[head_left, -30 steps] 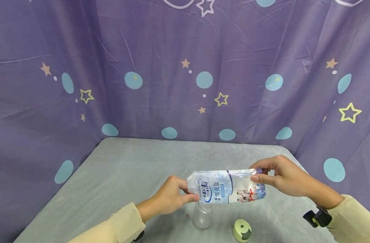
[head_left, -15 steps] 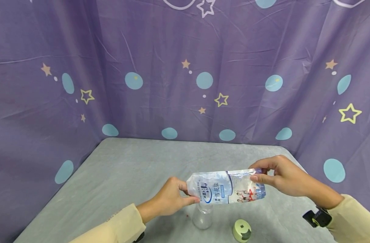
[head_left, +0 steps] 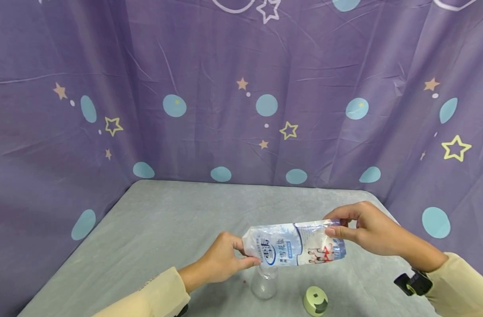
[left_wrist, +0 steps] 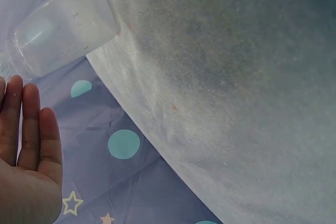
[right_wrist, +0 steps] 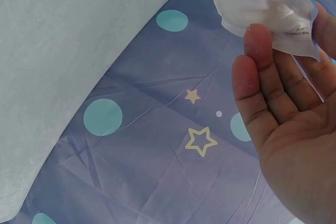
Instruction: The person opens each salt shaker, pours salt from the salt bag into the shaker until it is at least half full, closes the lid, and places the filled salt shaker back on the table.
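"Where's the bag [head_left: 291,244], head view?"
"Held sideways above the clear bottle [head_left: 264,285]; my left hand [head_left: 225,259] pinches one end, my right hand [head_left: 366,230] the other."
"Left wrist?"
"The bottle looks light, tippy."
"Right wrist?"
"The bag's creased: probably soft, slippery, so I'd support both ends."
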`<state>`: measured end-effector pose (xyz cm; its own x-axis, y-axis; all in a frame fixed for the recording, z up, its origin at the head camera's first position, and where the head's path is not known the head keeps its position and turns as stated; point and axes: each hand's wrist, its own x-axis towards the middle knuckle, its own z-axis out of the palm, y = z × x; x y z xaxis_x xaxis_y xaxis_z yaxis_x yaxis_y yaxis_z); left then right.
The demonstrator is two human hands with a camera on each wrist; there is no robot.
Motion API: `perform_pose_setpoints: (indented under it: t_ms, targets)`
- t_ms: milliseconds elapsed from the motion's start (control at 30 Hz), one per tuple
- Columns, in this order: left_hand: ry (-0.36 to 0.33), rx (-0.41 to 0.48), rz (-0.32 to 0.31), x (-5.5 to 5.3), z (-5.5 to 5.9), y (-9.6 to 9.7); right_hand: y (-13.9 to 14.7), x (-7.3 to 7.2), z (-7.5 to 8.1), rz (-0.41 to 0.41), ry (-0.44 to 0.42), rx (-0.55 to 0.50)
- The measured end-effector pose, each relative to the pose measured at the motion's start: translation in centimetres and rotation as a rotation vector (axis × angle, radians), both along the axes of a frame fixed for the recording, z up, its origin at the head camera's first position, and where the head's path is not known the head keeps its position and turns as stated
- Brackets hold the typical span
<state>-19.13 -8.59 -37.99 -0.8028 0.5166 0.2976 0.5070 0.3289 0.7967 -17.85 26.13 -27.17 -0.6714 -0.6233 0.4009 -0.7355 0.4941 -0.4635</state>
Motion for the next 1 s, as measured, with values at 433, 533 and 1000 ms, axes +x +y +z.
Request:
perform_pose_setpoints:
  t_ms: [433,533,1000]
  targets:
    - [0.003,0.020,0.005,-0.03,-0.21,0.14,-0.13,0.19,0.55,-0.012,0.029,0.004]
    - [-0.001,0.024,0.001,-0.03,-0.28,0.14,-0.19,0.22,0.62,-0.008,0.027,0.003]
    - [-0.018,0.045,-0.006,0.05,-0.78,0.02,-0.69,0.16,0.70,-0.019,0.025,0.023]
